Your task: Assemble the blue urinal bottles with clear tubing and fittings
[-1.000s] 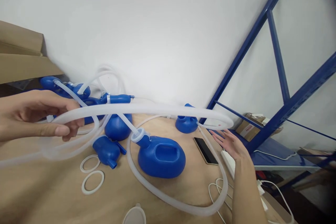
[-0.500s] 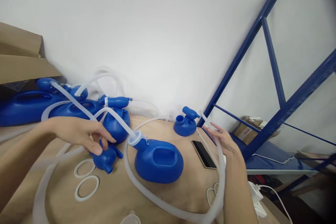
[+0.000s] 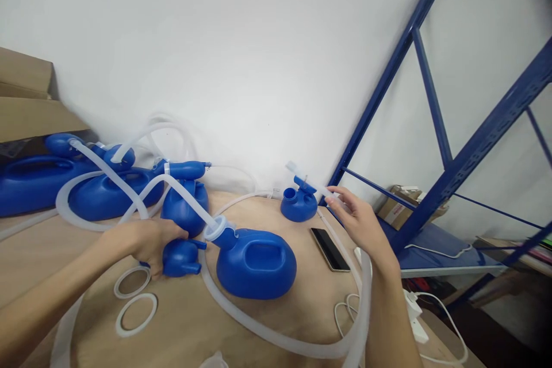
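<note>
My left hand (image 3: 149, 244) is closed on a small, rounded blue plastic urinal head (image 3: 181, 257) with short spouts, just above the table; the fingertips are partly hidden. My right hand (image 3: 356, 221) pinches a translucent hose (image 3: 324, 188) close to its end, which points left and is blurred. The hose also loops across the table front below a blue urinal bottle (image 3: 256, 264). This bottle lies on its side, with a white collar (image 3: 215, 229) and another hose at its neck. Two white rings (image 3: 117, 322) lie below my left hand.
More blue bottles (image 3: 116, 192) with hoses crowd the left, near a cardboard box (image 3: 26, 115). A blue piece with an open neck (image 3: 298, 207) sits at the wall. A phone (image 3: 330, 250) and white cable lie on the right. A blue metal rack (image 3: 390, 75) stands beyond.
My left hand has closed round the blue urinal head and turned it so its spouts point right. My right hand has tilted the hose end leftward, over the blue piece at the wall.
</note>
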{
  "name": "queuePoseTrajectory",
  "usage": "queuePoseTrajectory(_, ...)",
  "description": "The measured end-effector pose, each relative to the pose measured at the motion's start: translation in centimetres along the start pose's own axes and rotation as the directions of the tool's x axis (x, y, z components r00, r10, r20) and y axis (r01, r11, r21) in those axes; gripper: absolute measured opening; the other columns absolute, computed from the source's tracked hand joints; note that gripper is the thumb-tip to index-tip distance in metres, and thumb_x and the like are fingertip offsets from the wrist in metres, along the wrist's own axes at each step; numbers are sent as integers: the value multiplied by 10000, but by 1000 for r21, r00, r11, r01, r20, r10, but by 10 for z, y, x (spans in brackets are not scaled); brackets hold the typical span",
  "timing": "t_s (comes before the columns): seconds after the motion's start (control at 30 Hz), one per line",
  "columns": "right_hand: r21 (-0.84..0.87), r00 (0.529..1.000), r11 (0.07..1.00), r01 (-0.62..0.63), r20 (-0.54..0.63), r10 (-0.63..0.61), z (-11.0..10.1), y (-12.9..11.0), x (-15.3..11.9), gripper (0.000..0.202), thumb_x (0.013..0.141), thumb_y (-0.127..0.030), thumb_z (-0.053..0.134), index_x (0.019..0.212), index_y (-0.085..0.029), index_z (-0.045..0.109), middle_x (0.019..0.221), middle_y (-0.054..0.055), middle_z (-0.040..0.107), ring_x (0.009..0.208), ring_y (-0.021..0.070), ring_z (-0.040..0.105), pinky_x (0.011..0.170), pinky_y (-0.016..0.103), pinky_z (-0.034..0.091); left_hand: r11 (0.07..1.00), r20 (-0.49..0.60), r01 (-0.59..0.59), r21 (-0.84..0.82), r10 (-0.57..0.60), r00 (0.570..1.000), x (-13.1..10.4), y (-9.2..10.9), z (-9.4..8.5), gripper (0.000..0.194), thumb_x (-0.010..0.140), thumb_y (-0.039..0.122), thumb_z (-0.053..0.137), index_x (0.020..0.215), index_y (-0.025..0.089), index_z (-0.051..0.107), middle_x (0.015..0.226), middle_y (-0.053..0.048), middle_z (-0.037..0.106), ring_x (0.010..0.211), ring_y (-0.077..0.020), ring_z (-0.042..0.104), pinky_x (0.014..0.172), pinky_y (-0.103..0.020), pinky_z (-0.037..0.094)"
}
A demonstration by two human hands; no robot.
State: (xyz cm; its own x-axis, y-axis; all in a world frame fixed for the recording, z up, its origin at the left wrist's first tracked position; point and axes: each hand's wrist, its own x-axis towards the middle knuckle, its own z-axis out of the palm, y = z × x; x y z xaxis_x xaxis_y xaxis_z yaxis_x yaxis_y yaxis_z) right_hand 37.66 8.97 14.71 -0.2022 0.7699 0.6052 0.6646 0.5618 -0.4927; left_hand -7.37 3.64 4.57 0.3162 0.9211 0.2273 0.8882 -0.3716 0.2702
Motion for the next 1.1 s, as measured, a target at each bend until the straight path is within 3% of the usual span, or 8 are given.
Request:
queuePoseTrajectory(0.1, -91, 983, 985, 150, 118, -139, 10, -22, -6, 341, 1018, -463, 551, 1205, -233, 720, 1082, 69, 786, 879, 232, 728, 801, 343, 560, 996, 147, -2, -85, 14, 989, -9, 22, -41, 534, 660, 327, 860, 1185, 340, 765, 1035, 31, 763, 917, -225, 708, 756, -238, 518)
queuePoseTrajectory(0.17, -118, 962, 965, 234, 169, -212, 16, -32, -10, 321, 1048, -418, 509, 1231, -242, 706, 1120, 64, 787, 874, 225, 740, 797, 334, 567, 992, 135, -12, -128, 29, 990, -17, 35, -67, 504, 729, 436, 852, 1216, 361, 746, 1124, 39, 765, 962, -224, 703, 814, -255, 537)
queuePoseTrajectory(0.23, -136, 938, 937, 320, 182, -294, 20, -37, -12, 301, 1064, -377, 492, 1241, -247, 697, 1126, 59, 786, 890, 220, 748, 789, 322, 569, 982, 53, -133, -130, 141, 989, -21, 42, -87, 547, 771, 551, 824, 1271, 359, 713, 1224, 17, 747, 1022, -236, 697, 883, -290, 548)
queuePoseTrajectory(0.33, -141, 899, 894, 425, 181, -398, 24, -40, -13, 277, 1073, -334, 485, 1234, -248, 693, 1082, 51, 785, 904, 212, 753, 785, 308, 565, 965, -213, -263, -18, 253, 944, -22, 45, -101, 629, 822, 703, 721, 1344, 356, 673, 1268, -30, 716, 1119, -271, 655, 946, -348, 540)
queuePoseTrajectory(0.47, -159, 885, 873, 460, 161, -437, 26, -40, -12, 269, 1080, -317, 477, 1233, -248, 687, 1050, 49, 780, 876, 210, 753, 765, 310, 559, 963, -490, -214, 162, 266, 830, -15, 45, -101, 637, 876, 749, 623, 1361, 340, 674, 1136, -58, 686, 1063, -295, 622, 902, -404, 522)
queuePoseTrajectory(0.73, -245, 866, 832, 498, 183, -465, 26, -39, -13, 288, 1095, -302, 444, 1256, -246, 675, 1007, 57, 755, 788, 196, 724, 673, 303, 532, 931, -560, -250, 265, 359, 747, -14, 48, -94, 587, 936, 690, 587, 1384, 316, 659, 1164, -57, 624, 1078, -267, 578, 928, -403, 503)
queuePoseTrajectory(0.97, -327, 814, 746, 580, 187, -550, 29, -35, -8, 302, 1072, -199, 437, 1261, -249, 667, 1025, 86, 728, 884, 236, 686, 752, 366, 541, 950, -531, -244, 193, 310, 789, -14, 59, -88, 476, 917, 532, 710, 1313, 268, 693, 1211, -62, 648, 1122, -277, 597, 991, -434, 513)
queuePoseTrajectory(1.1, -283, 853, 806, 521, 133, -505, 30, -40, -12, 263, 1087, -256, 426, 1250, -217, 628, 1080, 97, 741, 932, 248, 707, 799, 380, 539, 969, -588, -236, 78, 236, 774, -13, 66, -85, 509, 908, 567, 714, 1307, 255, 673, 1268, -50, 656, 1091, -267, 673, 927, -367, 558)
